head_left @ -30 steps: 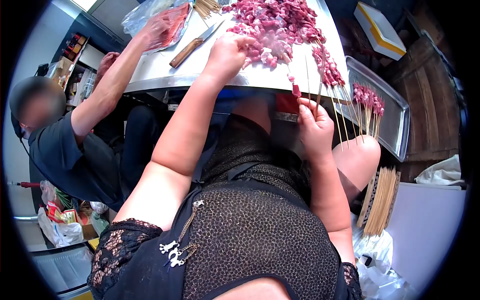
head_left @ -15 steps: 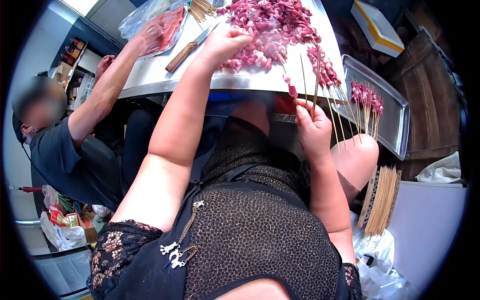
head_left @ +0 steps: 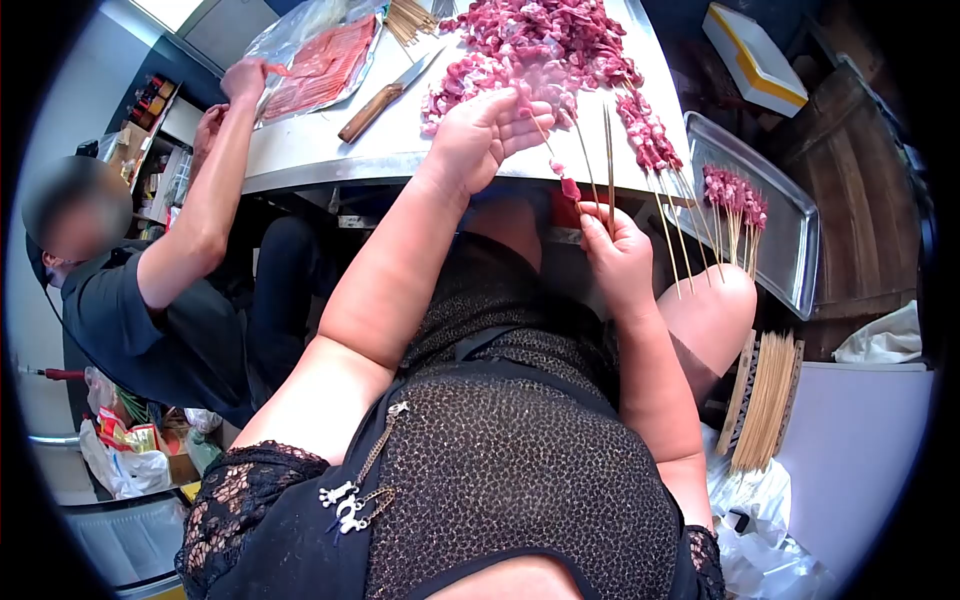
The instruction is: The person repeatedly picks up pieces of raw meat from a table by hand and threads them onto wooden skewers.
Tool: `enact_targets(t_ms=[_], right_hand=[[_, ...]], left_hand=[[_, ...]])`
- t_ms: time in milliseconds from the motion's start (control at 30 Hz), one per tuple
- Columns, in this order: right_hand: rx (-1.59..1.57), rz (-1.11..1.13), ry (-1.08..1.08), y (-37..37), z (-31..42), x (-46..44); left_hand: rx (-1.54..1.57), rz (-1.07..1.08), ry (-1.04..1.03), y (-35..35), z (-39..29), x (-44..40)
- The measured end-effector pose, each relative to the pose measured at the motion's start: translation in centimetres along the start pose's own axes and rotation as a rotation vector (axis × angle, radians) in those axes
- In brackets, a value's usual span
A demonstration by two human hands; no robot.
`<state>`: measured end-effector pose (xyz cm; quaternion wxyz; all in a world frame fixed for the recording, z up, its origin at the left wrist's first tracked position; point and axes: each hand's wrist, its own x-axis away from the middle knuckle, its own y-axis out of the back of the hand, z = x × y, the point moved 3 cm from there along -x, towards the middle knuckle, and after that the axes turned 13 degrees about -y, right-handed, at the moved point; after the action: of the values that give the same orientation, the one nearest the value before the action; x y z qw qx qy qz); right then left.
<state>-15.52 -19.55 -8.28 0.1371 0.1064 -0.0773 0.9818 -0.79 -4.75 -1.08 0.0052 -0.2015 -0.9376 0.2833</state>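
Note:
My right hand (head_left: 618, 258) is closed around the lower ends of a few thin skewers, above my lap by the table edge. One skewer leans left and carries small pieces of meat (head_left: 570, 188); the bare skewers (head_left: 609, 165) stand more upright. At the tip of the loaded skewer, my left hand (head_left: 487, 140) pinches a piece of red meat (head_left: 524, 102) between thumb and forefinger, its other fingers stretched out to the right. Just beyond lies a large heap of cut raw meat (head_left: 545, 40). Loaded meat skewers (head_left: 648, 135) lie to its right, sticks overhanging the edge.
A knife (head_left: 385, 100) lies on the white table (head_left: 300, 155). At left, a co-worker's hand (head_left: 243, 80) touches sliced meat (head_left: 318, 65) on plastic. A metal tray (head_left: 790, 260) with finished skewers (head_left: 735, 195) is at right, above a box of bare skewers (head_left: 765, 400).
My left hand has moved from the meat heap down and right to the skewer's tip, with a piece of meat. My right hand shifted slightly left. The co-worker's hand drew back from the sliced meat.

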Motion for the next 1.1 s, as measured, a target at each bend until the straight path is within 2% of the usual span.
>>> enact_targets(t_ms=[133,200,633,933,1100], right_hand=[[-0.008,0.005,0.015,0.0,0.0,0.3],[-0.013,0.014,0.012,-0.3,0.2,0.7],[0.047,-0.021,0.033,-0.6,0.5,0.4],[0.016,-0.008,0.023,-1.0,0.5,0.1],[0.016,-0.016,0.046,-0.8,0.7,0.2]], left_hand=[[-0.055,-0.008,-0.081,0.3,0.0,-0.1],[0.049,-0.066,-0.117,0.5,-0.1,-0.1],[0.157,-0.194,-0.150,-0.1,0.9,1.0],[0.178,-0.104,-0.123,-0.3,1.0,0.8],[0.047,-0.036,-0.157,-0.8,-0.2,1.3]])
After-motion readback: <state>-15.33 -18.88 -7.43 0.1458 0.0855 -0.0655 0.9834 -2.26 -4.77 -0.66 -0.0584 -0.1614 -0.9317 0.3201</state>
